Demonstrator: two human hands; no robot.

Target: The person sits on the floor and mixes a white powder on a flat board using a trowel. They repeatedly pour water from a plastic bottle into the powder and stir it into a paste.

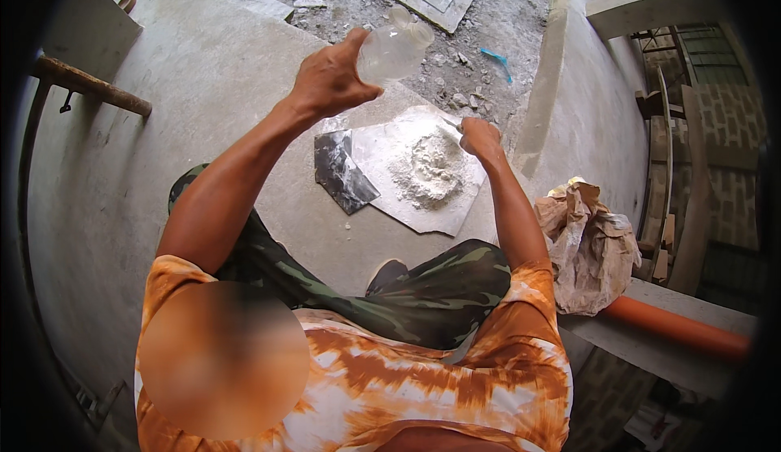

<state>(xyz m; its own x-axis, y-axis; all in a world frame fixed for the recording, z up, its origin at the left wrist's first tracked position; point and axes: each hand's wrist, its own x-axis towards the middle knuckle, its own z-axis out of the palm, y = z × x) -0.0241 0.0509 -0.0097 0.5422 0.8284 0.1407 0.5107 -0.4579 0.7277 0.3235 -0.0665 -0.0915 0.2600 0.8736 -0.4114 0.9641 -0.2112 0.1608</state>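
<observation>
Hiding part of a tool (451,122): right hand (481,137)

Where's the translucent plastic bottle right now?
In the head view, the translucent plastic bottle is top centre, gripped in the left hand, up-left of the white powder heap.
</observation>
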